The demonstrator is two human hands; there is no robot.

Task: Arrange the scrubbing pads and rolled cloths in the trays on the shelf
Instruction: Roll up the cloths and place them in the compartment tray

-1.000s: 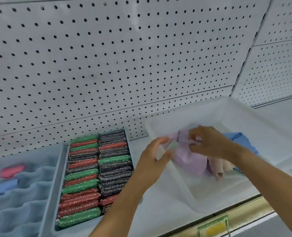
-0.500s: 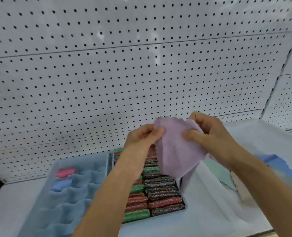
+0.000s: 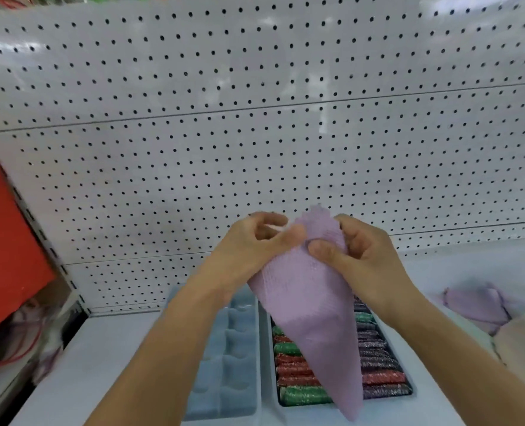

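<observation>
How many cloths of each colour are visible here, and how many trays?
Lilac cloths: 2, one held up by both hands, one lying at the right
Beige cloths: 1
Trays: 2, a blue divided tray and a scrubbing-pad tray
Total: 5

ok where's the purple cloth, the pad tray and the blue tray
purple cloth (image 3: pixel 308 305), head view, middle of the hanging fabric
pad tray (image 3: pixel 378 378), head view, pads at its right side
blue tray (image 3: pixel 224 364), head view, an inner divider
</observation>
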